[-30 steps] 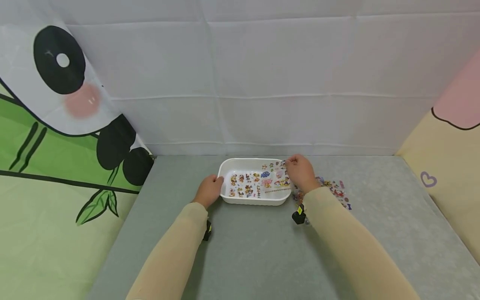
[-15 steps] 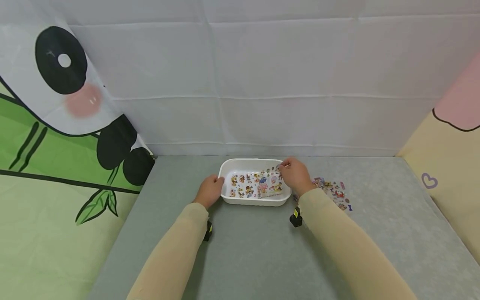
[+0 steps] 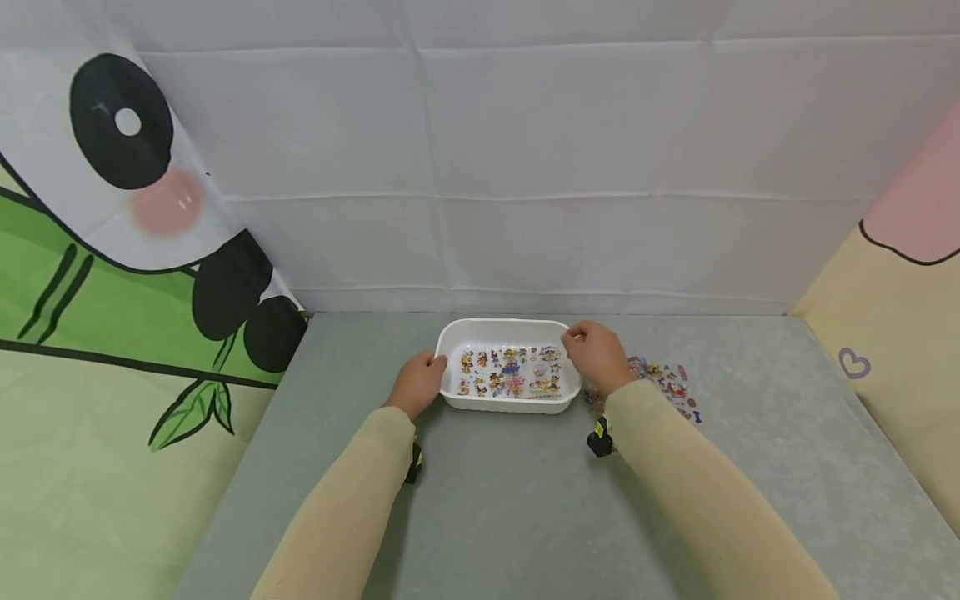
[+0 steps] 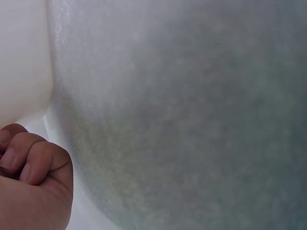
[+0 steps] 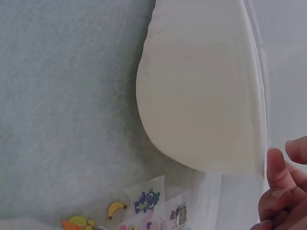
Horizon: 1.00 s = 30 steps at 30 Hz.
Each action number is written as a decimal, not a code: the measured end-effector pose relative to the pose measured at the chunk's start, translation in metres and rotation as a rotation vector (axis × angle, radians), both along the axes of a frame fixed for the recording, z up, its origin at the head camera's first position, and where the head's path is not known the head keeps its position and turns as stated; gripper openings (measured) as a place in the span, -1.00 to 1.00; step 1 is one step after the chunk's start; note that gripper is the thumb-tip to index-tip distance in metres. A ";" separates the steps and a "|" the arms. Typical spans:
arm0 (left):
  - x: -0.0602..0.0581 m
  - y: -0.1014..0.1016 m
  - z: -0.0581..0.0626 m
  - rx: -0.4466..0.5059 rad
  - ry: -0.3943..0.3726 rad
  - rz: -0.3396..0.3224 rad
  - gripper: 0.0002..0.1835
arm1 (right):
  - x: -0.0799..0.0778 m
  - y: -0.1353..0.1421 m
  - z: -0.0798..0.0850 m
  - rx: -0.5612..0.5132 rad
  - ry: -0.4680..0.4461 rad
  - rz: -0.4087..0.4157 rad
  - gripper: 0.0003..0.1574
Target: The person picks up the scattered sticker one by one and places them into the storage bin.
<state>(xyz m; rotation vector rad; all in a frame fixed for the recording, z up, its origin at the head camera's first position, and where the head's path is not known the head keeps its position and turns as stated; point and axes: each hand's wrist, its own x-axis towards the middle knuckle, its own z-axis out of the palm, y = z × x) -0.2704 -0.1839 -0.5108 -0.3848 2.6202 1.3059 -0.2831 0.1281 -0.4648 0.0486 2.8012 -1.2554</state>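
Observation:
A white plastic tray point(image 3: 510, 405) stands at the far middle of the table. Clear sticker sheets point(image 3: 517, 372) with small cartoon figures lie inside, overlapping. My left hand point(image 3: 417, 383) grips the tray's left rim; in the left wrist view its fingers point(image 4: 41, 158) are curled at the tray's edge. Above the right rim is my right hand point(image 3: 598, 354), loosely curled. The right wrist view shows its thumb and index fingertips apart right at the rim, with no sheet seen between them. More sticker sheets point(image 3: 667, 383) lie on the table, partly hidden under the right forearm.
The grey table point(image 3: 510, 500) meets a white cloth backdrop point(image 3: 525, 167) just behind the tray. Printed cartoon cloths, one green and white point(image 3: 112, 333) and one cream and pink point(image 3: 900, 358), hang at the sides. Each wrist carries a small black camera point(image 3: 600, 438).
The sticker sheet my right hand held raised over the tray has shifted left and now lies down inside it. The right hand has released it; my left hand stays on the rim.

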 end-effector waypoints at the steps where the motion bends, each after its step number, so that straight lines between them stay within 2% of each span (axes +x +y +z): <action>1: 0.000 0.000 0.000 0.002 0.000 0.002 -0.60 | 0.000 0.001 0.000 -0.004 0.001 0.003 -0.64; 8: -0.001 -0.001 -0.001 0.005 0.013 -0.004 -0.60 | 0.001 0.009 -0.002 -0.030 0.021 -0.013 -0.74; 17: 0.002 0.000 0.001 0.020 0.003 0.007 -0.60 | 0.006 0.017 0.000 -0.072 -0.008 -0.040 -0.71; 24: 0.002 -0.003 0.000 0.006 0.041 -0.014 -0.60 | 0.012 0.026 -0.003 -0.118 -0.037 -0.043 -0.69; 30: 0.001 -0.004 -0.002 0.013 0.042 -0.015 -0.60 | 0.018 0.043 -0.009 -0.098 -0.051 -0.056 -0.65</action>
